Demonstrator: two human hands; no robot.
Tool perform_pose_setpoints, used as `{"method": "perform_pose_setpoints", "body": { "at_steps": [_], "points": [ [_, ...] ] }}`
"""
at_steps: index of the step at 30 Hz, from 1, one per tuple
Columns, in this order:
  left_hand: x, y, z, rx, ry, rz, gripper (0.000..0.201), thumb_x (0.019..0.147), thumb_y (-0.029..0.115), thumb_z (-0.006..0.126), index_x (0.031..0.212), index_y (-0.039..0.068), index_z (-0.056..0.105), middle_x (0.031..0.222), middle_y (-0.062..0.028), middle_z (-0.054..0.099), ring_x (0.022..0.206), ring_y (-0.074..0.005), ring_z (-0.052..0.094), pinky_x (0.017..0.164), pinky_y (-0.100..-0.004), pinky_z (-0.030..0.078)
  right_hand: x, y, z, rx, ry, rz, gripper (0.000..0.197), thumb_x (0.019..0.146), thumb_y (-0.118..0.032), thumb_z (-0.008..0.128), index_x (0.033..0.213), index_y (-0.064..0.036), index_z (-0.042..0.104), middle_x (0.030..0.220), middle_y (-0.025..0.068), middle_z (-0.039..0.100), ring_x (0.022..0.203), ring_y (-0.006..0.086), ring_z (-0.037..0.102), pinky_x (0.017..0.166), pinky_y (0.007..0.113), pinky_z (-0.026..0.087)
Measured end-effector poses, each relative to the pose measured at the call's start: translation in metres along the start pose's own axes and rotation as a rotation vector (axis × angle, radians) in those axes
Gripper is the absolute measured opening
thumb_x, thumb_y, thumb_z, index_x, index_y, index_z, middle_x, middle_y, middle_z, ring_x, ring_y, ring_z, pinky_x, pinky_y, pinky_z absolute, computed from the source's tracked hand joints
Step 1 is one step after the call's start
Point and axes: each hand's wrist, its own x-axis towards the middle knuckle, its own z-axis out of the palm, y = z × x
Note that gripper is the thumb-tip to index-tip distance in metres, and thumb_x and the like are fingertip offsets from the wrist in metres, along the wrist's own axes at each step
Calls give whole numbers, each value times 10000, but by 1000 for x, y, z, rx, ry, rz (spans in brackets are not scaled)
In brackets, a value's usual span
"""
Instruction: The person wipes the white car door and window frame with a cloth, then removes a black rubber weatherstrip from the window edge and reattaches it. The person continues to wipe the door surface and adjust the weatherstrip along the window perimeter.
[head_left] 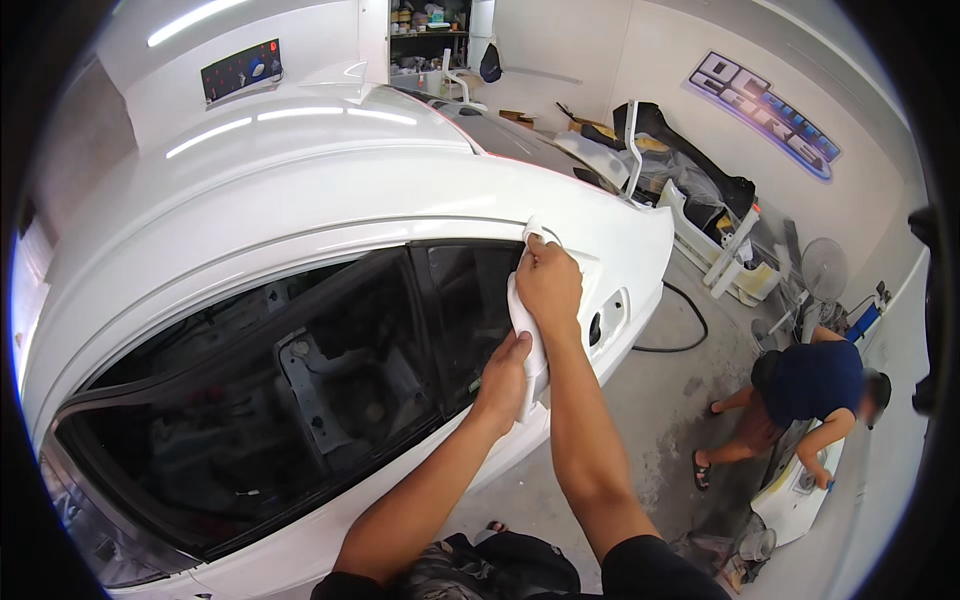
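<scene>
1. Right hand [548, 280]: fingers closed on the upper part of a white cloth [517, 308], near the upper rear corner of the side glass.
2. Left hand [503, 385]: clamped on the same cloth lower down, thumb uppermost. The hands are near each other, one above the other along its length.
3. Cloth: runs as a narrow strip along the body just behind the rear side window [475, 300] — its top end shows above the right hand, its lower part beside the left. Exact material cannot be told.
4. White car [350, 190]: fills the left and centre of the view. Its side windows are dark, with reflections and interior parts showing; a recess [612, 312] with a dark round opening lies to the right of the right hand.
5. Floor: a black hose [703, 320] curves out beside the car.
6. Right side: a co-worker [815, 385] in a dark blue top bends over a white panel [795, 505], one hand on it with a small blue item. A standing fan [824, 265] is near.
7. Far wall: a sign [765, 115] hangs above stacked body parts — black and white.
</scene>
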Motion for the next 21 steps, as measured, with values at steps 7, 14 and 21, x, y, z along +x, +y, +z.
{"method": "perform_pose_setpoints", "body": {
  "at_steps": [7,14,21],
  "points": [
    [-13,23,1,797,-80,43,481,1014,306,524,1412,41,575,1337,-218,637,1282,-339,565,1086,-374,391,-6,39,-30,-16,-131,52,332,910,-192,563,1171,-108,751,962,218,716,906,419,686,833,480,544],
    [22,78,7,2074,515,1143,547,947,345,622,1463,186,533,1606,-25,379,1456,-345,320,1141,-639,216,-66,125,-116,630,-87,449,457,915,-124,588,1353,-2,631,989,150,747,829,146,647,763,285,510],
    [81,98,-19,2411,304,1211,550,955,501,593,1463,300,540,1661,62,281,1541,-333,190,1159,-701,168,-117,168,-172,869,-168,612,437,927,-41,608,1362,-4,630,979,34,703,827,84,583,788,233,473]
  ]
}}
